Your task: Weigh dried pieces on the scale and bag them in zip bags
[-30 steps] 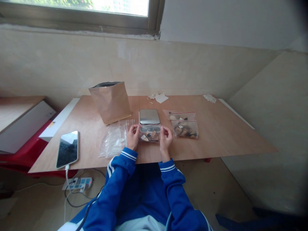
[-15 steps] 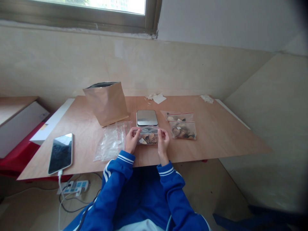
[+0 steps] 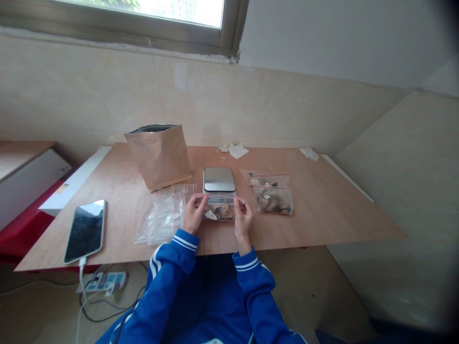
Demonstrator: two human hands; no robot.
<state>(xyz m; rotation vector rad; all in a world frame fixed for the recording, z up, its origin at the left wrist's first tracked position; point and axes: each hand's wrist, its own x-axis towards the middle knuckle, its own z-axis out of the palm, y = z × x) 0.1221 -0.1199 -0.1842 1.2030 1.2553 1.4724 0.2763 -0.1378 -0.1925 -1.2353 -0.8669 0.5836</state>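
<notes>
Between my hands is a clear zip bag (image 3: 221,212) with brown dried slices and a small white label inside. My left hand (image 3: 194,213) pinches its top left corner, and my right hand (image 3: 243,216) pinches the top right corner. The bag's top edge is stretched between them. Just behind it lies a flat scale (image 3: 219,179) with a silver plate. Two filled zip bags (image 3: 273,199) overlap to the right of my right hand. A pile of empty clear zip bags (image 3: 161,217) lies left of my left hand.
An opened brown kraft pouch (image 3: 160,157) stands at the back left. A phone (image 3: 86,231) with a white charging cable (image 3: 82,267) lies near the table's left front edge. Scraps of white paper (image 3: 238,151) are at the back. A power strip (image 3: 103,282) sits on the floor.
The zip bag's top edge looks flatter and straighter between my hands, which still hold both corners. The whole view has shifted slightly; the other things stay in place.
</notes>
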